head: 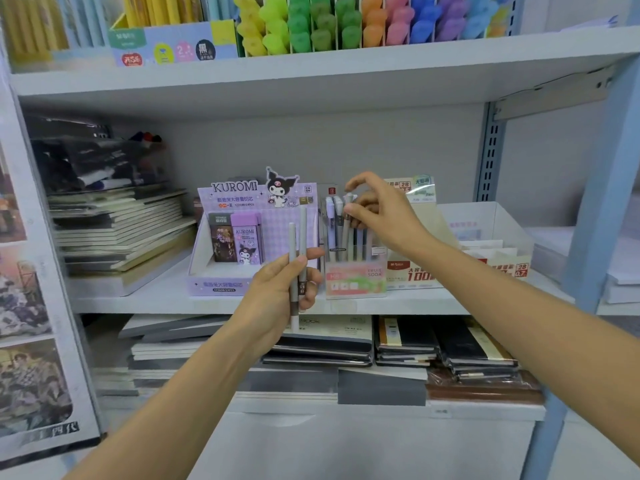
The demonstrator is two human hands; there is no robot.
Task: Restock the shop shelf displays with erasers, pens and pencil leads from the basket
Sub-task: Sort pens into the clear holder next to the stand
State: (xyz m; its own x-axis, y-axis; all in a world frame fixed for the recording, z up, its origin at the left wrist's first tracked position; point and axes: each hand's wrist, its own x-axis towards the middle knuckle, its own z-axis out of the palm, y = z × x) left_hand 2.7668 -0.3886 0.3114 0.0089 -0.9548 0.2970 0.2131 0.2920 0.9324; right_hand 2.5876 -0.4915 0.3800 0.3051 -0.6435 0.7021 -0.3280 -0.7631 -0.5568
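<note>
My left hand (pixel 280 292) is shut on two slim grey-and-white pens (pixel 298 258), held upright in front of the middle shelf. My right hand (pixel 377 211) hovers at the tops of several pens (pixel 341 226) standing in a clear pen display box (pixel 355 278) with a pink "Fruit Soda" front; its fingertips pinch the top of one grey pen there. To the left stands a purple Kuromi pencil-lead display (pixel 252 237) with two lead packs inside. The basket is out of sight.
A beige lead display (pixel 415 268) and a clear bin (pixel 491 233) stand to the right. Stacked notebooks (pixel 121 230) lie on the shelf's left. Coloured highlighters (pixel 363 22) fill the shelf above, more notebooks (pixel 398 344) the one below. A blue upright (pixel 602 220) borders the right.
</note>
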